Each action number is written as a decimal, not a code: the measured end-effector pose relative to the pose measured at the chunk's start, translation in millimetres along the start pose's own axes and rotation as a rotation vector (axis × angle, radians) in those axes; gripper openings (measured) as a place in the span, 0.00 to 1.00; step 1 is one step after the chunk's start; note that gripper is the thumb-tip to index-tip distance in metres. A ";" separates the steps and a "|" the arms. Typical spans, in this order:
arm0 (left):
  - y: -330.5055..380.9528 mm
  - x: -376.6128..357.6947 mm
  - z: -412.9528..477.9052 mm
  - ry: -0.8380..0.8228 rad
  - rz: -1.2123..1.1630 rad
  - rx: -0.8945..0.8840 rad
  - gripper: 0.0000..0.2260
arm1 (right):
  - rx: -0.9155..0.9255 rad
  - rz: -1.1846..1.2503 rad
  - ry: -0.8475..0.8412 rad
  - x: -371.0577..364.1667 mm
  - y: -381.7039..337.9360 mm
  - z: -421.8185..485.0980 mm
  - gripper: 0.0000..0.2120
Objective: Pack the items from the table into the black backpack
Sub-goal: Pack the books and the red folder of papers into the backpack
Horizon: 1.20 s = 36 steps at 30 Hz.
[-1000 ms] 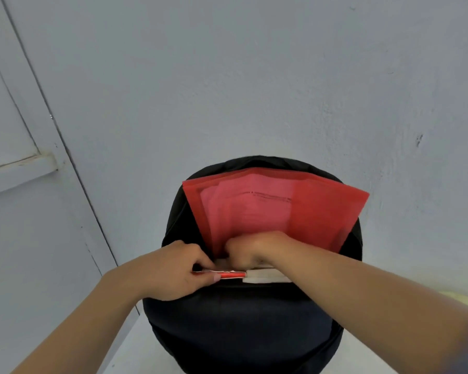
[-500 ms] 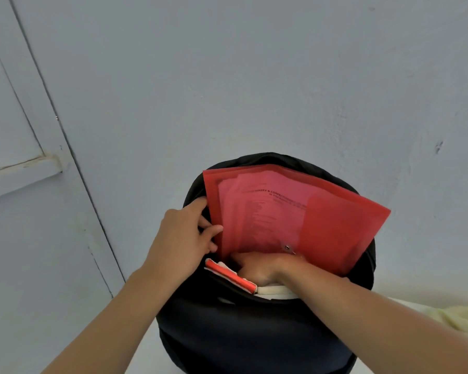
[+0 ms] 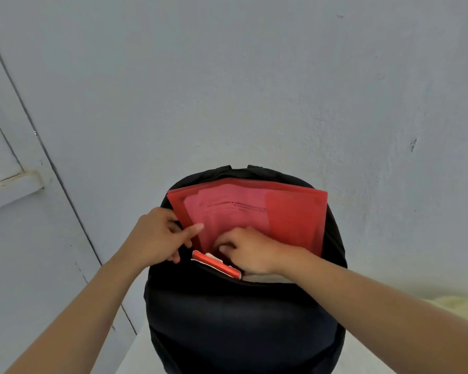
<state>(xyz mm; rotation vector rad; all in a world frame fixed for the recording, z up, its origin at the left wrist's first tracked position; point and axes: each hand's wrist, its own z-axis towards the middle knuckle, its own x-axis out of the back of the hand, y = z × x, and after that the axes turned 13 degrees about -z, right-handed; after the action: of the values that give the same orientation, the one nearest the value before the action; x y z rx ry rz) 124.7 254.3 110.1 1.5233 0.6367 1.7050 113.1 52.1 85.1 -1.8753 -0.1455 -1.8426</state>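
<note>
The black backpack stands upright in front of me with its top open. A translucent red folder with papers inside sticks out of the opening, leaning against the bag's back. My left hand holds the folder's left edge, thumb across its front. Lower down, my right hand lies against the folder inside the opening, fingers curled; what it holds is hidden. A red-edged book with white pages pokes out at the front of the opening, just below my right hand.
A pale wall rises right behind the backpack, with a door frame at the left. The backpack stands on a white table. A pale yellow cloth lies at the right edge.
The folder has straightened and slid lower into the bag. My left hand shifted its thumb onto the folder's front, and my right hand rose from deep in the opening onto the folder's lower part.
</note>
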 end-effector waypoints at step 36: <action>0.2 -37.5 36.3 -0.061 -0.013 -0.019 0.07 | -0.452 -0.029 0.387 27.3 114.4 -76.3 0.15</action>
<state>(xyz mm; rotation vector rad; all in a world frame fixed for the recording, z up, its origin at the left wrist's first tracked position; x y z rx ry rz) 160.7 220.2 93.6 1.5489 0.5960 1.6442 93.4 -86.5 76.5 -1.7419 0.4106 -2.3657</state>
